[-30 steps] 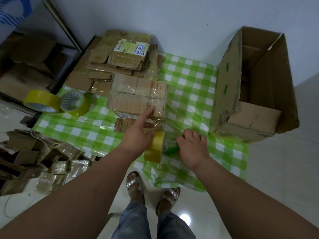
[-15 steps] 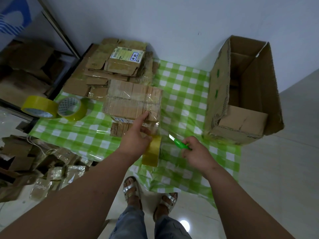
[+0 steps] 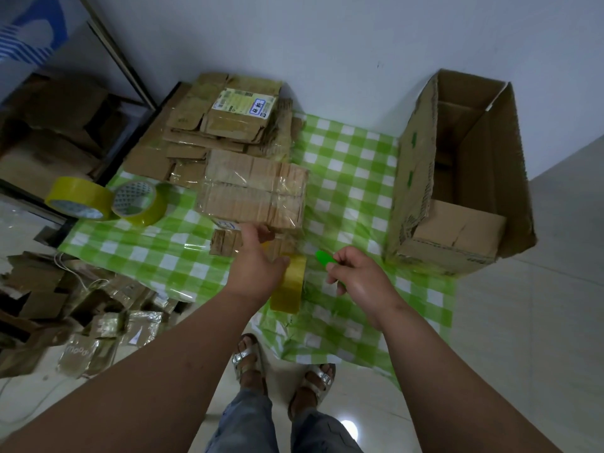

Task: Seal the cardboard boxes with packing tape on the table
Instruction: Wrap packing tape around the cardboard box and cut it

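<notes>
- Sandals (image 3: 246, 354) on our feet stood on the pale tiled floor (image 3: 523, 322), below the near edge of the table.
- Our left hand (image 3: 258, 269) held a yellow roll of packing tape (image 3: 289, 284) upright on its edge, thumb curled against the roll, index finger stretched forward to touch the near side of the taped box.
- Our right hand (image 3: 359, 282) was just to the right of the roll, fingers curled round a green cutter (image 3: 323, 258) whose tip pointed up and left toward the tape; we could not tell whether a blade was out.
- The green-and-white checked tablecloth (image 3: 346, 178) covered the table and hung over its near edge.
- The taped box (image 3: 255, 194) sat mid-table, its top shiny with clear tape, resting on a smaller piece of cardboard (image 3: 225, 243) that peeked out beneath it.
- Two more tape rolls (image 3: 108, 201) lay touching each other at the table's left edge, well apart from our hands.
- A large open carton (image 3: 457, 171) lay on its side at the right, with a smaller plain box (image 3: 454, 230) inside its near end.
- Behind the taped box, against the white wall, a stack of flattened boxes (image 3: 222, 125) was topped by one with a printed label (image 3: 242, 104).
- Left of the table, on the floor, crumpled taped cardboard scraps (image 3: 81, 315) lay in a heap.
</notes>
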`<action>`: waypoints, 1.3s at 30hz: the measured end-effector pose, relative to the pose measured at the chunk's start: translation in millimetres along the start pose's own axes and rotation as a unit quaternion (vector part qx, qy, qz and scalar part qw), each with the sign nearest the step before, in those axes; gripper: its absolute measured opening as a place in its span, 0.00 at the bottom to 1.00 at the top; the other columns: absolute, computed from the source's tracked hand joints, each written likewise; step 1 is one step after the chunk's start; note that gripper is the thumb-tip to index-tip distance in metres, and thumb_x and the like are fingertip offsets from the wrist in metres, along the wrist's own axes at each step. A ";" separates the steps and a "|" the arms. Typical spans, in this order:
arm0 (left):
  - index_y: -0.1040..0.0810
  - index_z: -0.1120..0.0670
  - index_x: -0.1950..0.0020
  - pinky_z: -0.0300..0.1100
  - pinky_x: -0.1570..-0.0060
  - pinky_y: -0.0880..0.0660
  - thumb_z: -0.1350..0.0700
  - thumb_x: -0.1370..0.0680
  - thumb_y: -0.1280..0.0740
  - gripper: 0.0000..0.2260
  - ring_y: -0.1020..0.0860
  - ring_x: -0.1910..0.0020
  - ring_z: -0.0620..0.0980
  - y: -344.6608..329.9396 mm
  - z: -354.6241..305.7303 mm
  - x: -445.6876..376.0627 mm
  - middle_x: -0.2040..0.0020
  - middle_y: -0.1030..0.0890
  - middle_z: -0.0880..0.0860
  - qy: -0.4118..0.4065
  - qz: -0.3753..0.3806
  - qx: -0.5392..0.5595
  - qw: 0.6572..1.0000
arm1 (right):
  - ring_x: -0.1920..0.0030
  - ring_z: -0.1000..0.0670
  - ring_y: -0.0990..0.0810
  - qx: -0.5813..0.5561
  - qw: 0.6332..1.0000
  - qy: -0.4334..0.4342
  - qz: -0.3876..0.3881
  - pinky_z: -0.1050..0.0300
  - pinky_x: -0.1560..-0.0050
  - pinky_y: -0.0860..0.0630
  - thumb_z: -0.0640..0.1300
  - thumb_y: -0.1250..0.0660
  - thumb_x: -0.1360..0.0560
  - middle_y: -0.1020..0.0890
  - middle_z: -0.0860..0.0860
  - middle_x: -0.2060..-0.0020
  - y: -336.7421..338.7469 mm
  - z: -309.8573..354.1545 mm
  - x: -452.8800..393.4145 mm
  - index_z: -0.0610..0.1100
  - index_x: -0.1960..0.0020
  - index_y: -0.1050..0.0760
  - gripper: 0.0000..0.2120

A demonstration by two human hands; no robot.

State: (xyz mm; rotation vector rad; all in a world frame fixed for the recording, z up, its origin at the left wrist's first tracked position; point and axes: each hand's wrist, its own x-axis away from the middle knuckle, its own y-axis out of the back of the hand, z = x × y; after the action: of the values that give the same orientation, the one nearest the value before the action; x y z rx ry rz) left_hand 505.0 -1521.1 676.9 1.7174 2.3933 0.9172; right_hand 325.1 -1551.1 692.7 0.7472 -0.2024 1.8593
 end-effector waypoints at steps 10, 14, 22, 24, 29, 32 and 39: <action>0.35 0.43 0.41 0.50 0.52 0.24 0.65 0.25 0.29 0.23 0.20 0.51 0.49 1.0 -7.8 -0.2 0.50 0.18 0.46 0.032 0.039 0.041 0.998 | 0.69 0.53 0.29 0.137 0.987 0.084 -0.006 0.59 0.70 0.34 0.48 0.33 0.22 0.25 0.51 0.64 -4.6 14.0 -5.9 0.51 0.50 0.30 0.06; 0.34 0.42 0.41 0.50 0.52 0.25 0.65 0.26 0.29 0.24 0.20 0.54 0.49 1.7 -8.5 -2.0 0.52 0.17 0.46 0.033 0.042 0.048 0.997 | 0.62 0.51 0.26 0.187 0.979 0.082 -0.010 0.54 0.60 0.28 0.51 0.34 0.22 0.25 0.54 0.62 -8.4 17.7 -7.4 0.50 0.51 0.29 0.06; 0.32 0.42 0.41 0.47 0.58 0.25 0.65 0.27 0.29 0.24 0.22 0.62 0.46 3.9 -2.9 -2.7 0.54 0.17 0.47 0.034 0.033 0.063 0.997 | 0.58 0.47 0.22 0.244 0.965 0.093 -0.024 0.51 0.57 0.25 0.52 0.36 0.21 0.23 0.51 0.60 -14.9 25.9 -7.7 0.50 0.49 0.29 0.07; 0.32 0.44 0.40 0.45 0.60 0.27 0.66 0.27 0.29 0.24 0.22 0.62 0.45 3.8 -2.9 -2.2 0.55 0.17 0.46 0.032 0.030 0.062 0.997 | 0.59 0.47 0.22 0.256 0.962 0.093 -0.028 0.52 0.59 0.26 0.53 0.36 0.21 0.23 0.51 0.62 -16.9 26.5 -8.6 0.50 0.50 0.30 0.07; 0.32 0.46 0.40 0.45 0.58 0.27 0.65 0.27 0.29 0.23 0.23 0.63 0.45 3.9 -3.1 -2.8 0.56 0.18 0.47 0.027 0.023 0.061 0.997 | 0.62 0.47 0.24 0.297 0.948 0.106 -0.040 0.56 0.68 0.35 0.53 0.37 0.21 0.26 0.53 0.66 -21.6 28.7 -10.4 0.51 0.50 0.32 0.07; 0.32 0.45 0.41 0.45 0.57 0.27 0.66 0.27 0.29 0.23 0.22 0.61 0.46 3.6 -3.9 -3.9 0.56 0.18 0.48 0.029 0.019 0.061 0.998 | 0.62 0.46 0.24 0.312 0.942 0.112 -0.047 0.56 0.68 0.35 0.53 0.37 0.21 0.26 0.52 0.65 -24.5 30.6 -10.4 0.49 0.49 0.30 0.07; 0.32 0.44 0.42 0.44 0.58 0.27 0.65 0.26 0.30 0.22 0.21 0.59 0.46 2.4 -6.9 -4.7 0.57 0.18 0.49 0.018 0.017 0.041 0.999 | 0.57 0.44 0.21 0.332 0.936 0.107 -0.052 0.52 0.60 0.26 0.52 0.39 0.20 0.21 0.48 0.59 -29.7 38.0 -12.8 0.46 0.46 0.28 0.10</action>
State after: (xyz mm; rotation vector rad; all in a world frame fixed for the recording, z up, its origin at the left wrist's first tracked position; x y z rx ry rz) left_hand 506.2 -1527.7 682.4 1.7900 2.4648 0.8728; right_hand 369.6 -1566.5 709.2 0.9708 0.6266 1.8932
